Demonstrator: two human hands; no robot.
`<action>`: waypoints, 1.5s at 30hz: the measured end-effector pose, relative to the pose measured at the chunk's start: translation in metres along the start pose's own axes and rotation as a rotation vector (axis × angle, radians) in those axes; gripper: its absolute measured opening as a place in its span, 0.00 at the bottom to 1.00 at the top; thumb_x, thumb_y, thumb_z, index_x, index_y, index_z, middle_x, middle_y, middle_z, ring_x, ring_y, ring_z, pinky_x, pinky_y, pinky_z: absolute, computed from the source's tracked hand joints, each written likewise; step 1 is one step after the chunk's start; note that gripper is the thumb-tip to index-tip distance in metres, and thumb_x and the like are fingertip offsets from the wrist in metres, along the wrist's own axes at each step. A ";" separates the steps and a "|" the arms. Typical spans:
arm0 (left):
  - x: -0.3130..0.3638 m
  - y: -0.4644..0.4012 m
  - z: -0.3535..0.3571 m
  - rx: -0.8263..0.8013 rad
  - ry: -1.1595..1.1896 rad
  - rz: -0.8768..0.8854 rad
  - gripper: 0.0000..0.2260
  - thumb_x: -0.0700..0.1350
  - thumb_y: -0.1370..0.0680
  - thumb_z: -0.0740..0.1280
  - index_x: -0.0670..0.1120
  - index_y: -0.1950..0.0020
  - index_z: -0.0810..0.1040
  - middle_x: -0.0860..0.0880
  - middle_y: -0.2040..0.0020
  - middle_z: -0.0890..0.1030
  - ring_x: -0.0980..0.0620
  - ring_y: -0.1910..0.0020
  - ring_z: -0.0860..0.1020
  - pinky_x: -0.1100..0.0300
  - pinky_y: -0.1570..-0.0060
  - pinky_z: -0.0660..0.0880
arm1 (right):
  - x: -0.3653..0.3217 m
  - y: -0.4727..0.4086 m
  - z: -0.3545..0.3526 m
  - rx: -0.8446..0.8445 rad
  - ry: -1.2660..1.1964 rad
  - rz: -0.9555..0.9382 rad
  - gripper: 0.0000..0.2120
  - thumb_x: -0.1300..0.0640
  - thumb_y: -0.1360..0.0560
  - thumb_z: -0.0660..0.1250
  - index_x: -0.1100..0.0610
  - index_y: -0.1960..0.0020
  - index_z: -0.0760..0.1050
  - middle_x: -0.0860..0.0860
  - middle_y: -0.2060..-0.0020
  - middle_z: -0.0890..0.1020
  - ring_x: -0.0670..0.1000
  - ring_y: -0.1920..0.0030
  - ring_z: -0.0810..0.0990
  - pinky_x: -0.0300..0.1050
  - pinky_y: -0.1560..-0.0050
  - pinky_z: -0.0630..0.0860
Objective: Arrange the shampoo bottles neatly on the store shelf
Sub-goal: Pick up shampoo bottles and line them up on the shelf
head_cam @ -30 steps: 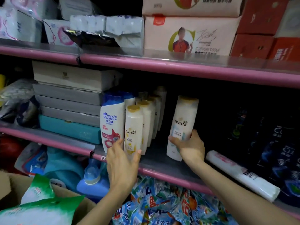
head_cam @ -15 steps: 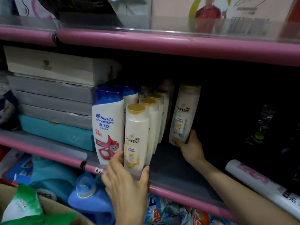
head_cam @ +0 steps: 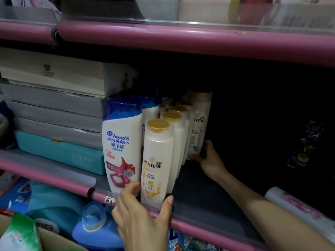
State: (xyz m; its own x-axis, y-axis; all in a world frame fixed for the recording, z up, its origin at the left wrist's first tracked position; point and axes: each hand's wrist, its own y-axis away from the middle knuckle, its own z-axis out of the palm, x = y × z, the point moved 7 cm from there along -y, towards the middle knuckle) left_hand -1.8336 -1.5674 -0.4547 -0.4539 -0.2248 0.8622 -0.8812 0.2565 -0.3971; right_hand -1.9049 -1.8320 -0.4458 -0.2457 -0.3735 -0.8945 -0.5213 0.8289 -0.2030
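A row of white Pantene bottles with gold caps runs back into the middle shelf [head_cam: 199, 201]. My left hand [head_cam: 143, 216] grips the base of the front Pantene bottle [head_cam: 157, 160] at the shelf's front edge, thumb on its right, fingers on its left. To its left stands a Head & Shoulders bottle [head_cam: 122, 144] with a blue top, another behind it. Deeper in, my right hand [head_cam: 208, 158] holds the bottom of a taller Pantene bottle [head_cam: 199, 124], which stands against the right side of the row.
Stacked flat boxes [head_cam: 54, 109] fill the shelf's left side, with a teal box [head_cam: 61, 153] lowest. Dark bottles [head_cam: 306, 144] stand at the right. A white roll [head_cam: 301, 212] lies at the right front. Below hang a blue detergent jug [head_cam: 94, 229] and packets.
My right hand has pushed the taller Pantene bottle back and left against the row. The camera has moved closer. My left hand stays on the front bottle's base.
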 end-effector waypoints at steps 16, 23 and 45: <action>0.000 0.001 0.004 0.023 0.010 0.034 0.36 0.42 0.48 0.84 0.40 0.44 0.73 0.42 0.50 0.76 0.37 0.49 0.71 0.55 0.51 0.61 | -0.005 -0.008 0.011 0.030 0.062 -0.015 0.29 0.53 0.30 0.75 0.52 0.33 0.68 0.46 0.45 0.76 0.44 0.46 0.74 0.37 0.50 0.72; -0.001 -0.001 0.002 0.011 0.018 0.012 0.35 0.42 0.46 0.83 0.41 0.43 0.72 0.43 0.48 0.76 0.39 0.46 0.70 0.55 0.50 0.61 | -0.011 -0.009 0.023 -0.042 0.257 -0.044 0.23 0.55 0.26 0.70 0.52 0.33 0.68 0.51 0.39 0.77 0.43 0.48 0.71 0.37 0.51 0.70; 0.000 0.000 0.000 -0.009 0.036 -0.008 0.33 0.43 0.42 0.82 0.42 0.41 0.71 0.43 0.46 0.73 0.40 0.43 0.68 0.57 0.50 0.59 | -0.146 -0.007 -0.040 0.272 0.283 -0.342 0.13 0.63 0.24 0.62 0.54 0.40 0.73 0.45 0.52 0.76 0.45 0.53 0.75 0.18 0.62 0.64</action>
State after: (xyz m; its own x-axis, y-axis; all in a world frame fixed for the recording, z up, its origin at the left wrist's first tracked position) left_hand -1.8334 -1.5672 -0.4542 -0.4417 -0.1931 0.8761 -0.8835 0.2634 -0.3874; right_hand -1.8982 -1.8000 -0.2974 -0.3293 -0.7086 -0.6241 -0.3880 0.7041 -0.5947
